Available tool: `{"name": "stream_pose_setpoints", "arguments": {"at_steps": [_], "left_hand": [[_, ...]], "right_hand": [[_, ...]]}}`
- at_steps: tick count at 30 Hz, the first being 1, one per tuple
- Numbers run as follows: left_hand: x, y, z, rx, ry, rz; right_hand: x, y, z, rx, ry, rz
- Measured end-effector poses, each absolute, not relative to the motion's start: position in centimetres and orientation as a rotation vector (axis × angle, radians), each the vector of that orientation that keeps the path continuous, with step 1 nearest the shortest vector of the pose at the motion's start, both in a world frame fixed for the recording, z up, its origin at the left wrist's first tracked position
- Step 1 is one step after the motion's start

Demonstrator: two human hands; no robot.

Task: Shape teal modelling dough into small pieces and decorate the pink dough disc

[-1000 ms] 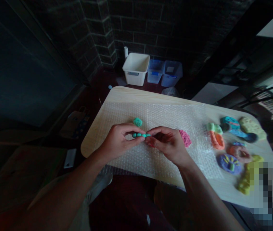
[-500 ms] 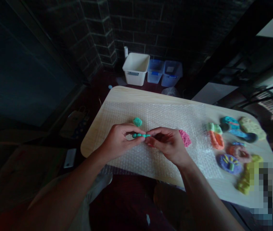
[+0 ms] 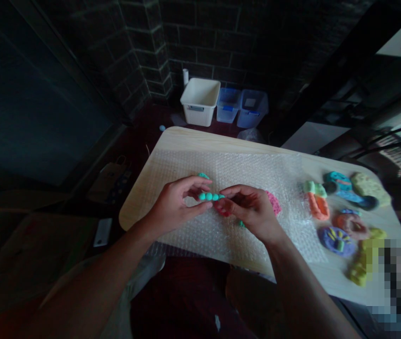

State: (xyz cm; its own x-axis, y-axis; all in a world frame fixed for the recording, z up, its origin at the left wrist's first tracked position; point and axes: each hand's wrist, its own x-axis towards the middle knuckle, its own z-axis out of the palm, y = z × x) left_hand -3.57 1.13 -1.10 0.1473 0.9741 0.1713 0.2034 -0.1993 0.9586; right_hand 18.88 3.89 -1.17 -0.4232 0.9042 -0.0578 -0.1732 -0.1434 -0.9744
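A short row of green clay balls (image 3: 209, 197) is held above the bubble wrap (image 3: 186, 165). My right hand (image 3: 251, 209) pinches its right end between thumb and fingers. My left hand (image 3: 175, 202) is around the other end, thumb below and index finger above, spread apart; whether the thumb touches the row is unclear. Behind the left fingertips a green clay lump (image 3: 203, 175) is mostly hidden. A red-pink piece (image 3: 224, 209) shows under the right fingertips. Past the right hand lies a pink clay lump (image 3: 274, 202), partly covered. A small green bit (image 3: 241, 224) peeks out below that hand.
At the right of the wooden table (image 3: 182, 135) lie several clay shapes: an orange and green one (image 3: 317, 202), a blue one (image 3: 343, 186), a purple disc (image 3: 337, 241), a brownish ring (image 3: 352, 225). A white bin (image 3: 200, 106) and blue boxes (image 3: 227, 106) stand beyond the table.
My left index finger has lifted away from the green row and the left hand has opened. The row has shifted slightly right. The red-pink piece and small green bit now show.
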Motion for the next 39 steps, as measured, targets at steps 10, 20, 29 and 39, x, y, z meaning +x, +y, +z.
{"name": "stream_pose_setpoints", "arguments": {"at_steps": [10, 20, 29, 39], "left_hand": [[-3.9, 1.1, -0.4, 1.715, 1.192, 1.125], [-4.5, 1.1, -0.3, 1.653, 1.234, 1.115], [-5.8, 3.8, -3.3, 1.755, 1.676, 1.104], [-4.1, 5.6, -4.8, 2.097, 1.526, 0.944]], "right_hand": [[18.8, 3.8, -1.0, -0.905, -1.359, 1.697], [19.3, 3.9, -1.4, -0.962, -1.354, 1.753], [18.9, 2.1, -2.8, -1.156, -1.680, 1.725], [18.3, 1.8, -3.0, -1.270, -2.155, 1.281]]}}
